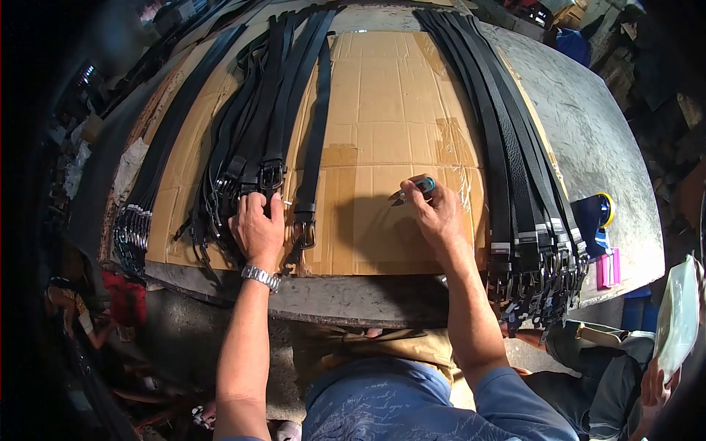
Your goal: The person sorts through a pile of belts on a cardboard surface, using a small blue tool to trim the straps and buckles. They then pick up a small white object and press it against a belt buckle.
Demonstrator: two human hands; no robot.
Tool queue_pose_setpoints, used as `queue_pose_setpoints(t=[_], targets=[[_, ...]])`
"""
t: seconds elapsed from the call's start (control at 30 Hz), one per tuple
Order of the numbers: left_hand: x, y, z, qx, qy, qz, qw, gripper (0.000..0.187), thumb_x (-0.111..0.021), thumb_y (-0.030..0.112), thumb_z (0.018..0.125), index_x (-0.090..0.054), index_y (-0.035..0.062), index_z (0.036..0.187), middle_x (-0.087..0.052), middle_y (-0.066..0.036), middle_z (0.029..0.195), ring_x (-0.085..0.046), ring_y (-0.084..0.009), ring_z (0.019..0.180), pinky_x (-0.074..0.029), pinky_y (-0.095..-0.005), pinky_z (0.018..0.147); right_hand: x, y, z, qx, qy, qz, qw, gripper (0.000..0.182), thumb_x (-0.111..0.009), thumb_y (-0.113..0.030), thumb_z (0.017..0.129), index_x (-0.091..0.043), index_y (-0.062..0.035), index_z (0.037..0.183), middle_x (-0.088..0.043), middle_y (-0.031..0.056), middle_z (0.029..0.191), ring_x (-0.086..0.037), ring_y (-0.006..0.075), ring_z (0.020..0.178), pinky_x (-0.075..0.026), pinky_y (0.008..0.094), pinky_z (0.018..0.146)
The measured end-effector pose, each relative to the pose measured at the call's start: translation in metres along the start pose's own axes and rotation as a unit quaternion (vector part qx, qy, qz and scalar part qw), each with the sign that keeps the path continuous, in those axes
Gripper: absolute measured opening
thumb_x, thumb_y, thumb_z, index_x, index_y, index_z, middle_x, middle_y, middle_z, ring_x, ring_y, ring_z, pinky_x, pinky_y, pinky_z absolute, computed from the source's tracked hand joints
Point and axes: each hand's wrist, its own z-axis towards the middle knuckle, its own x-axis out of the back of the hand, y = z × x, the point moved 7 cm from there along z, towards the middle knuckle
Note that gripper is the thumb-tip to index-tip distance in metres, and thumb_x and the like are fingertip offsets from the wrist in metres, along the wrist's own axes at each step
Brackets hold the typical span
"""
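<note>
My left hand (257, 229) is at the buckle end of a pile of black belts (254, 140), its fingers curled over a belt just below a dark buckle (271, 175). A watch is on that wrist. Beside it on the right, a single black belt (318, 140) lies apart with its metal buckle (304, 234) toward me. My right hand (439, 213) is closed around small thread snips (418, 187) with a teal handle, held above the cardboard with the pointed blades to the left. The snips do not touch any belt.
Taped cardboard (397, 95) covers the table's middle. A row of labelled belts (515, 147) lies right, its buckles over the front edge; another belt bundle (176, 132) lies far left. A yellow-and-blue tape roll (604, 211) and pink object (608, 269) sit right. Another person (610, 375) is lower right.
</note>
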Motion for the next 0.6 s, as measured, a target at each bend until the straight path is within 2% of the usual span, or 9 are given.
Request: queue_pose_setpoints(t=[0.17,0.27,0.43,0.6], targets=[[0.0004,0.0002,0.0001,-0.001,0.0,0.0,1.0,0.029,-0.064,0.037,0.094,-0.057,0.0091,0.089,-0.061,-0.007,0.09,-0.06,-0.0321,0.09,-0.042,-0.0474,0.08,0.0019,-0.0033,-0.0005,0.018,0.006,-0.003,1.0,0.036,-0.065,-0.039,0.094,-0.073,-0.0035,0.096,-0.068,0.0146,0.07,-0.066,0.0264,0.065,-0.05,0.0381,0.063],[-0.0004,-0.0002,0.0002,0.0,-0.001,0.004,1.0,0.029,-0.064,0.037,0.094,-0.057,0.0092,0.089,-0.061,-0.007,0.09,-0.06,-0.0319,0.09,-0.042,-0.0472,0.08,0.0019,-0.0021,0.0,-0.011,-0.007,-0.035,0.999,0.034,-0.065,-0.038,0.094,-0.074,-0.0042,0.097,-0.069,0.0151,0.073,-0.069,0.0273,0.067,-0.051,0.0379,0.064],[0.0013,0.001,0.0,-0.006,0.008,0.0,1.0,0.029,-0.064,0.037,0.094,-0.056,0.0091,0.089,-0.061,-0.007,0.09,-0.06,-0.0321,0.089,-0.043,-0.0471,0.08,0.0009,-0.0031,-0.0012,0.029,0.003,0.008,1.0,0.031,-0.065,-0.035,0.094,-0.075,-0.0053,0.099,-0.071,0.0154,0.077,-0.071,0.0273,0.071,-0.052,0.0368,0.066],[0.0007,0.0007,0.0001,0.002,-0.003,-0.001,1.0,0.03,-0.064,0.037,0.094,-0.056,0.0089,0.09,-0.061,-0.007,0.09,-0.06,-0.0323,0.089,-0.042,-0.0472,0.08,0.0015,-0.001,-0.0001,0.013,0.007,0.009,1.0,0.033,-0.066,-0.036,0.094,-0.074,-0.0039,0.098,-0.07,0.0159,0.074,-0.069,0.0264,0.068,-0.052,0.0369,0.065]])
